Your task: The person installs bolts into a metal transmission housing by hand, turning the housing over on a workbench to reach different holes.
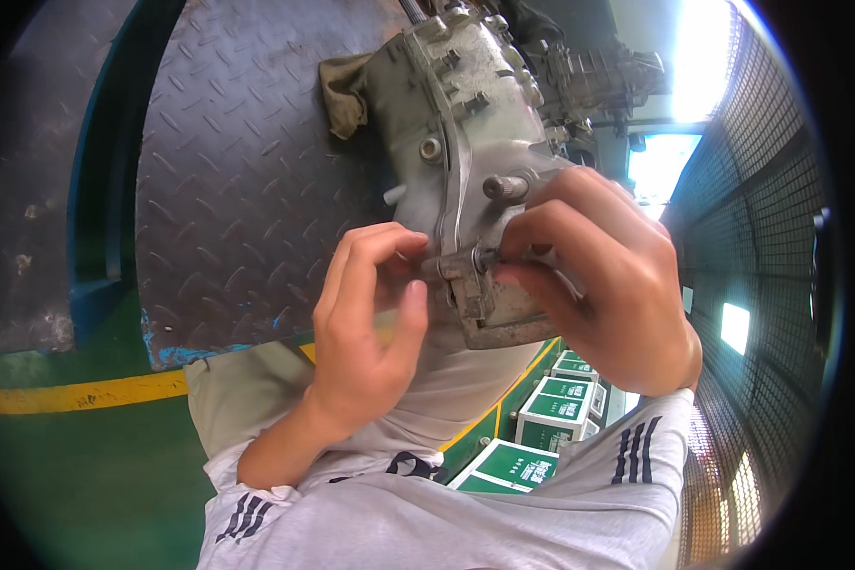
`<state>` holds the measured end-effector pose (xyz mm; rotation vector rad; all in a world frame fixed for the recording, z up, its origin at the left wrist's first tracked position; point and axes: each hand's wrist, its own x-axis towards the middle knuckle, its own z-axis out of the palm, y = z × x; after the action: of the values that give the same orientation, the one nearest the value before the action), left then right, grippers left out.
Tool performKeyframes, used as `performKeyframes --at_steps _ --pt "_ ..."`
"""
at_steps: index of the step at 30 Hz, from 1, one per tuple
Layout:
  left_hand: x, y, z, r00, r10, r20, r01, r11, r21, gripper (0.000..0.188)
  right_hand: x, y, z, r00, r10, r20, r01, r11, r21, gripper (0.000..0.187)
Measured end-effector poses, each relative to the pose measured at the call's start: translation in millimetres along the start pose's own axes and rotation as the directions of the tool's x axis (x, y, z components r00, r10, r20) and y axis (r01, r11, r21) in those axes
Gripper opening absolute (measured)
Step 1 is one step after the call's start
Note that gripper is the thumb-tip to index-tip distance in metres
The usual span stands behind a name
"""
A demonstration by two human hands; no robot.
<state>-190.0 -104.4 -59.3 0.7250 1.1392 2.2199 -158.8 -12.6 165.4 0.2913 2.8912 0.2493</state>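
A grey cast-metal gearbox housing [489, 114] lies in front of me, with a seam running along it. My right hand [603, 261] pinches the head end of a small bolt [487, 256] at a lug on the housing's near end. Its fingers partly cover the bolt. On the other side of that lug is my left hand [366, 313], its thumb and fingers curved but apart, with nothing visible between them. Its index fingertip is close to the lug; whether it touches I cannot tell. A splined shaft end [505, 186] sticks out just beyond my right fingers.
The housing rests by a checkered steel plate tabletop [247, 190] with a chipped blue edge. A brown cloth [344, 95] is tucked against its left side. Another gearbox [603, 81] stands farther back. Green-and-white cases [556, 399] sit below right, and a mesh screen [750, 209] runs along the right.
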Motion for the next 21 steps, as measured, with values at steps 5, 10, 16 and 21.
performKeyframes --at_steps 5,10,16,21 --pt "-1.5 1.2 -3.1 1.000 0.017 0.005 -0.016 1.000 -0.014 0.032 -2.1 2.9 1.8 1.000 -0.013 0.013 0.014 0.999 -0.053 0.036" --pt "-2.0 2.2 -3.0 1.000 0.010 0.029 -0.011 1.000 0.012 0.035 -3.4 -1.1 -3.3 0.994 0.027 0.102 -0.031 0.999 0.038 0.039" --pt "-2.3 5.6 -5.2 0.997 0.041 0.058 -0.043 0.999 0.025 0.037 -2.3 -2.3 -1.6 0.997 -0.050 0.052 0.054 0.996 -0.068 0.036" --pt "-1.8 5.6 -3.7 0.997 0.044 0.067 -0.044 0.999 -0.003 0.037 -3.1 -5.6 0.8 0.998 0.036 0.053 -0.038 0.999 0.038 0.033"
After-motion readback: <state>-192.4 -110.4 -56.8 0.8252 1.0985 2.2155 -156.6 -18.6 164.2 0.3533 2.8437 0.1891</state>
